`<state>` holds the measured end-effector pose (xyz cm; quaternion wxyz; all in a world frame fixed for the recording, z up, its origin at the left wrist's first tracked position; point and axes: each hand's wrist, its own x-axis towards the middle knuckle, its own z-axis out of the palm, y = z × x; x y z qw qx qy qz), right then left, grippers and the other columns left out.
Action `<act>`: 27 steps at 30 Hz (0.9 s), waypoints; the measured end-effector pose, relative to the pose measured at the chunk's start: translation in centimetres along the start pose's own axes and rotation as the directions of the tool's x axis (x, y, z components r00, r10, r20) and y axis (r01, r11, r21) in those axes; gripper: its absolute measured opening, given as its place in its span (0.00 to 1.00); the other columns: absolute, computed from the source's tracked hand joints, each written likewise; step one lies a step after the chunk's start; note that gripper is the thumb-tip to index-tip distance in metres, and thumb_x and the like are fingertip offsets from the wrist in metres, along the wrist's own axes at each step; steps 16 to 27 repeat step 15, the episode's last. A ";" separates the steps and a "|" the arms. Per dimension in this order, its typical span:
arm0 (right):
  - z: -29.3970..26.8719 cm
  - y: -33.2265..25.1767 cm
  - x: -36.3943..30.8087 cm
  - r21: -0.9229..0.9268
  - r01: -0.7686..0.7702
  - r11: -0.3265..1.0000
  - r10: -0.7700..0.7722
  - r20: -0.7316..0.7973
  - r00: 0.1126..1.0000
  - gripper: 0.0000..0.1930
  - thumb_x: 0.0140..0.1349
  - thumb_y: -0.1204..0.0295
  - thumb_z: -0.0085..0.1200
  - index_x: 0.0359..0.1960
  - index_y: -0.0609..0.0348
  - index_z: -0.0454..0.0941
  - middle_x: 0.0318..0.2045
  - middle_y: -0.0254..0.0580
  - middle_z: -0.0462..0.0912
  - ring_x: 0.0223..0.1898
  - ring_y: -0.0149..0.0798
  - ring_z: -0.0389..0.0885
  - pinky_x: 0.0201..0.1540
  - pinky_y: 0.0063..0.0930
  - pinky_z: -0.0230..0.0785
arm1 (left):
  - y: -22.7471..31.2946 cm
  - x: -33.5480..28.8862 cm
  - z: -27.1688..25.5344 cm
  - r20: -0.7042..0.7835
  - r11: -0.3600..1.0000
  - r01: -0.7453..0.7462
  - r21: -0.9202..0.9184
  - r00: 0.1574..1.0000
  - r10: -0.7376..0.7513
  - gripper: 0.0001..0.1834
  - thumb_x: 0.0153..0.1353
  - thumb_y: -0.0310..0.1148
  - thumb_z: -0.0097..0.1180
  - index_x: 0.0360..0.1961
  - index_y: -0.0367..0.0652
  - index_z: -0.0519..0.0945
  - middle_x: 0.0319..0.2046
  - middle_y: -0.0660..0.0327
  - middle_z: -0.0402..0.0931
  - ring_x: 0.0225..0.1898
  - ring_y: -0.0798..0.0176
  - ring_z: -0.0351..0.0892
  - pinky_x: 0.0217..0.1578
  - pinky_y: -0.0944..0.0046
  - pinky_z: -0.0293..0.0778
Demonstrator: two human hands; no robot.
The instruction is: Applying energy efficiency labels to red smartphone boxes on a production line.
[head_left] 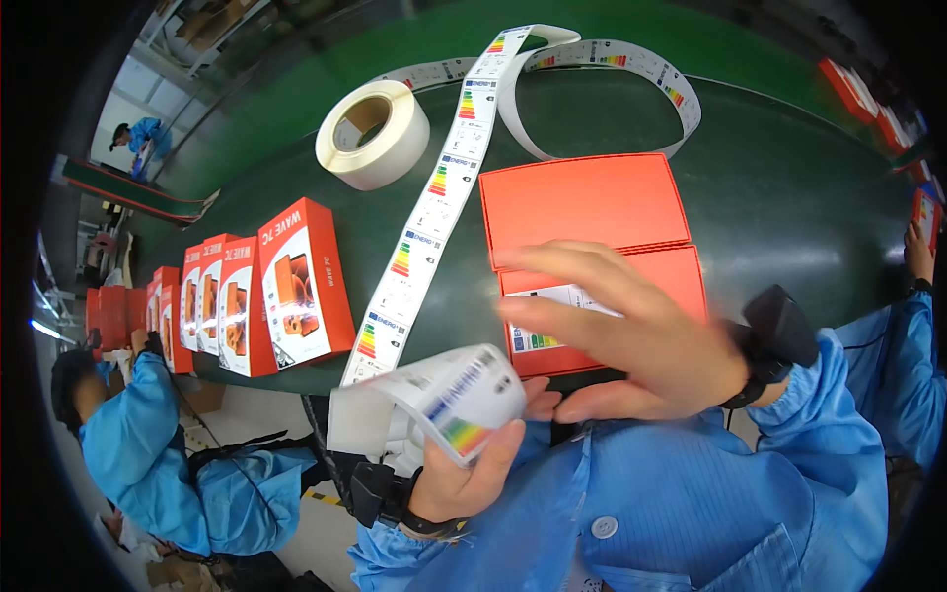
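Observation:
My left hand (469,488) pinches the curled near end of a white label strip (464,395) printed with coloured energy bars. From there the strip (424,222) runs away over the dark green surface. With fingers stretched out, my right hand (651,340) is over a red box (681,281) lying flat. Part of an energy label (533,340) shows on that box beneath the fingers; the hand hides the rest. Whether the fingers press on it, I cannot tell. Directly behind lies another plain red box (582,202).
A label roll (404,148) rests behind the strip, which loops at the far side (681,94). Several red and white phone-type boxes (306,286) stand at left. A co-worker in blue (148,444) sits left; another person's hand (917,257) holds a red box at far right.

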<state>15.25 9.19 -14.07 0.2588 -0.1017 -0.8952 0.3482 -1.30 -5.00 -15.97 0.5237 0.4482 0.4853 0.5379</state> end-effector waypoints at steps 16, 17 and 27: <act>3.5 0.0 2.4 0.032 0.260 0.965 -0.253 -0.151 0.956 0.11 0.57 0.70 0.52 0.42 0.51 0.76 0.45 0.41 0.72 0.41 0.44 0.72 0.39 0.33 0.68 | 3.6 0.4 0.6 -0.146 0.854 0.254 -0.454 0.924 -0.352 0.43 0.53 0.56 0.47 0.64 0.48 0.46 0.60 0.55 0.54 0.61 0.51 0.54 0.60 0.45 0.48; 3.5 0.0 2.4 0.032 0.260 0.965 -0.253 -0.151 0.956 0.11 0.57 0.70 0.52 0.42 0.51 0.76 0.45 0.41 0.72 0.41 0.44 0.72 0.39 0.33 0.68 | 3.6 0.4 0.6 -0.146 0.854 0.254 -0.454 0.924 -0.352 0.43 0.53 0.56 0.47 0.64 0.48 0.46 0.60 0.55 0.54 0.61 0.51 0.54 0.60 0.45 0.48; 3.5 0.0 2.4 0.032 0.260 0.965 -0.253 -0.151 0.956 0.11 0.57 0.70 0.52 0.42 0.51 0.76 0.45 0.41 0.72 0.41 0.44 0.72 0.39 0.33 0.68 | 3.6 0.4 0.6 -0.146 0.854 0.254 -0.454 0.924 -0.352 0.43 0.53 0.56 0.47 0.64 0.48 0.46 0.60 0.55 0.54 0.61 0.51 0.54 0.60 0.45 0.48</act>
